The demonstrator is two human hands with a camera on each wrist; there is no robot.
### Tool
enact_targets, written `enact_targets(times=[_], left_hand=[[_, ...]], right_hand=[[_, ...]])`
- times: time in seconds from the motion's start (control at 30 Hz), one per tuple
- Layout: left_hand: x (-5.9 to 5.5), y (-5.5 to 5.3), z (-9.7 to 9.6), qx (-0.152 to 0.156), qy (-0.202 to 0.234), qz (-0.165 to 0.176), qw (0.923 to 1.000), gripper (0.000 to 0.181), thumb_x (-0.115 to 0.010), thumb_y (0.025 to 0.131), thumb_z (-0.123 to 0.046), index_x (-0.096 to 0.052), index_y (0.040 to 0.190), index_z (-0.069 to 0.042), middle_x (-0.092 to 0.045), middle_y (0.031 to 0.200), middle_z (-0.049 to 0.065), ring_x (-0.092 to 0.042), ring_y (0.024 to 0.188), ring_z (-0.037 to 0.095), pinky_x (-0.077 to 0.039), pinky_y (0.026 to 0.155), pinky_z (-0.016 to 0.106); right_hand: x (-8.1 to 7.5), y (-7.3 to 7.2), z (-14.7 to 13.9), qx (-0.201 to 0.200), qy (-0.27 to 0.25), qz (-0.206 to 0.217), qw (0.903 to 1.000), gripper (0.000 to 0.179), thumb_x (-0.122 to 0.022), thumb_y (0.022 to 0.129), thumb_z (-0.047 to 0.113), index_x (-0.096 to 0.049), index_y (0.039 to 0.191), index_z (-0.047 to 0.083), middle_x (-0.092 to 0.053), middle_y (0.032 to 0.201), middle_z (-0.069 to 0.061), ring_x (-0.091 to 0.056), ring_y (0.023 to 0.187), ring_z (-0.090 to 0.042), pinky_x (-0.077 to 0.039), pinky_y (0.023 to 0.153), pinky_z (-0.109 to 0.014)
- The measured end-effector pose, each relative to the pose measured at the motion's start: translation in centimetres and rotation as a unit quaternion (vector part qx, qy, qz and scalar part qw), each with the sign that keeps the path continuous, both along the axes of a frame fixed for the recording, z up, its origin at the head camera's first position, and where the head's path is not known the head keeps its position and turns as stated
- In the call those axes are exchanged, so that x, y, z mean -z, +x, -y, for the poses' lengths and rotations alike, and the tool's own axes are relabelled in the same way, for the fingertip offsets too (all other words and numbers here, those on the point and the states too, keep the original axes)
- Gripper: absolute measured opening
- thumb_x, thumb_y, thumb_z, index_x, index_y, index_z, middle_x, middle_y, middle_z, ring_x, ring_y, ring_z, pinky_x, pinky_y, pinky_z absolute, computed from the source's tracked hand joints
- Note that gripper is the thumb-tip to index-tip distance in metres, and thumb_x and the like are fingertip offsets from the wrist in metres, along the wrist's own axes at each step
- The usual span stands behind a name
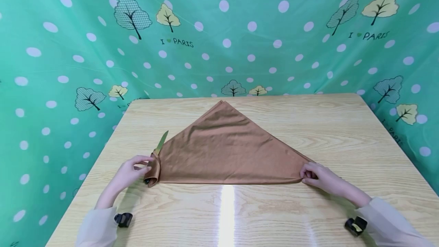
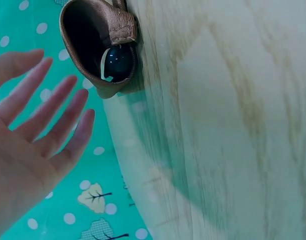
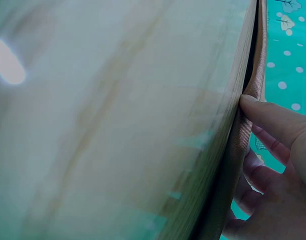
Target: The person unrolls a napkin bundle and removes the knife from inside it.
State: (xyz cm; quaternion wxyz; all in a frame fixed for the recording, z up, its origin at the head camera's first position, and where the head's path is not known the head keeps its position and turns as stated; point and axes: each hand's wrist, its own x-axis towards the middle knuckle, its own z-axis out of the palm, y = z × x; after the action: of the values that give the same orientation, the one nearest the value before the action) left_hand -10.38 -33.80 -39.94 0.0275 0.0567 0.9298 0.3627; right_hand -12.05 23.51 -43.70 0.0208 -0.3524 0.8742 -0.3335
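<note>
A brown satiny cloth [image 1: 219, 151] lies folded into a triangle on the table, its tip pointing away from me. Its left corner is rolled round a knife, whose pointed blade [image 1: 162, 142] sticks out at the far end. At the near end of the roll [image 2: 73, 45], a dark, shiny rounded end [image 2: 118, 62] shows inside. My left hand [image 1: 129, 171] is beside this roll, fingers spread and extended; whether a fingertip touches it I cannot tell. With thumb and fingers, my right hand [image 1: 324, 178] pinches the cloth's right corner at the near edge [image 3: 243, 130].
The light wood-grain table [image 1: 281, 216] carries a bright strip of reflected light near its front. A green dotted curtain [image 1: 236, 22] with printed trees hangs behind and at both sides. A small black device [image 1: 123, 219] sits at each wrist.
</note>
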Motion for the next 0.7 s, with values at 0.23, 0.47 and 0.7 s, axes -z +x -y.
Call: enact_targets(times=[0.23, 0.47, 0.7], left_hand=[[0.7, 0.8, -0.3, 0.050, -0.022, -0.017, 0.9984, 0.035, -0.066, 0.077, -0.009, -0.059, 0.111, -0.001, -0.057, 0.113, 0.015, -0.047, 0.107, 0.034, -0.040, 0.085, 0.047], [1.3, 1.2, -0.4, 0.070, -0.014, -0.013, 0.9974, 0.041, -0.068, 0.074, -0.005, -0.057, 0.112, 0.003, -0.052, 0.117, 0.023, -0.045, 0.109, 0.041, -0.037, 0.087, 0.053], [2.1, 1.2, -0.4, 0.081, -0.035, -0.035, 0.9955, 0.038, -0.070, 0.069, 0.002, -0.061, 0.105, 0.003, -0.051, 0.117, 0.024, -0.045, 0.108, 0.044, -0.036, 0.087, 0.054]], right_hand=[[0.3, 0.1, 0.2, 0.005, 0.005, -0.003, 1.0000, 0.019, -0.065, 0.075, 0.000, -0.053, 0.079, 0.013, -0.041, 0.069, 0.012, -0.036, 0.063, 0.002, -0.033, 0.051, -0.020], [0.6, 0.2, 0.4, 0.010, 0.013, -0.007, 0.9998, 0.020, -0.065, 0.075, 0.001, -0.052, 0.080, 0.015, -0.041, 0.069, 0.013, -0.036, 0.063, 0.003, -0.034, 0.051, -0.019], [0.7, 0.3, 0.4, 0.015, 0.016, -0.008, 0.9997, 0.019, -0.065, 0.076, 0.002, -0.052, 0.080, 0.015, -0.040, 0.069, 0.013, -0.035, 0.063, 0.003, -0.033, 0.051, -0.019]])
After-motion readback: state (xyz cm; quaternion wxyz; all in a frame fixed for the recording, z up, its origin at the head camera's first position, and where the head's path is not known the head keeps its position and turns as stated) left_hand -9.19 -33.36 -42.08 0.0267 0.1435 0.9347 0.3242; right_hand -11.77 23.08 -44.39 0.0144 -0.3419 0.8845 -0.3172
